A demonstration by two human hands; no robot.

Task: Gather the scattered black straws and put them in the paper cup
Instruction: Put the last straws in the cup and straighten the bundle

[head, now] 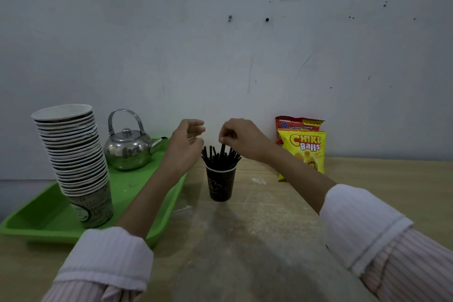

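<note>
A dark paper cup (221, 185) stands upright on the wooden table, near its middle. Several black straws (218, 155) stick out of its mouth and fan apart. My right hand (241, 138) hovers just above the cup, and its fingertips pinch the top of one upright straw in the bunch. My left hand (187, 144) is raised left of the straws, fingers loosely curled and slightly apart, holding nothing. No loose straws show on the table.
A green tray (44, 218) at the left holds a tall, leaning stack of paper cups (73, 154) and a metal kettle (127, 147). Two snack bags (304, 147) lean against the wall at the right. The wall stands close behind the table.
</note>
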